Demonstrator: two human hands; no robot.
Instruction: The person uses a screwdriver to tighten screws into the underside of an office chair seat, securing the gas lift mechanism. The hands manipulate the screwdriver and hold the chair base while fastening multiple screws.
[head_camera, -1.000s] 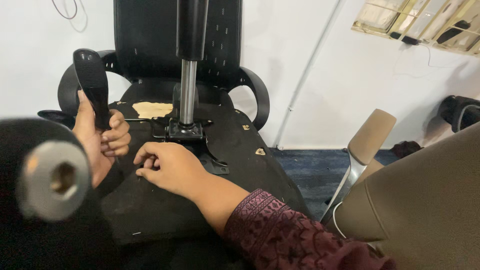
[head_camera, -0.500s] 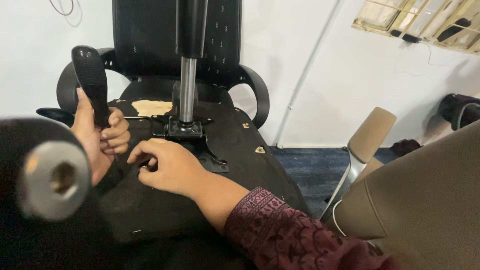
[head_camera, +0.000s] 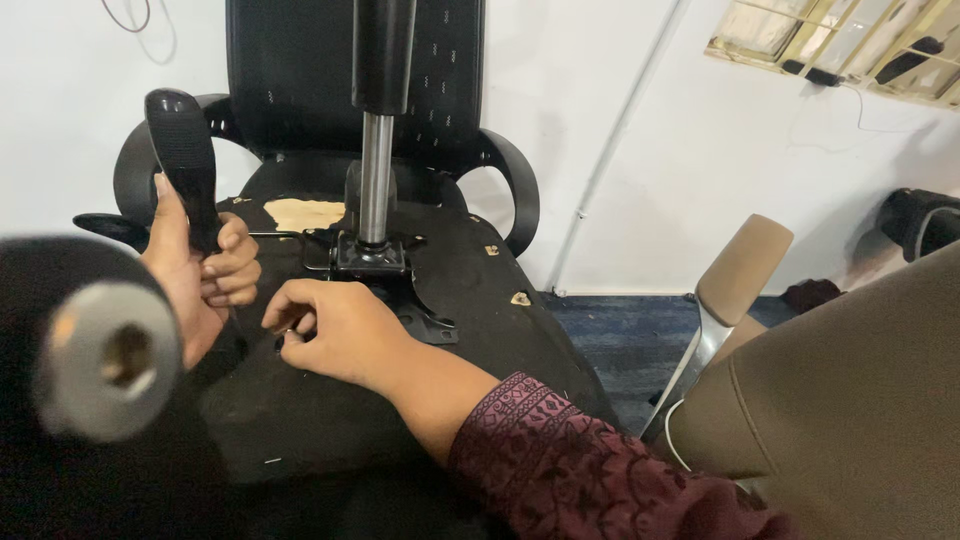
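White wall, upturned chair (head_camera: 330, 400), right hand (head_camera: 335, 330) (fingertips hidden), left hand (head_camera: 200, 275) gripping armrest (head_camera: 185, 165)

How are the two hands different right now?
The left hand is wrapped around a black armrest, which stands upright; the right hand holds nothing I can see. The left hand sits at the seat's edge; the right hand rests fingers-down on the seat's underside, near the metal plate. Both are bare.
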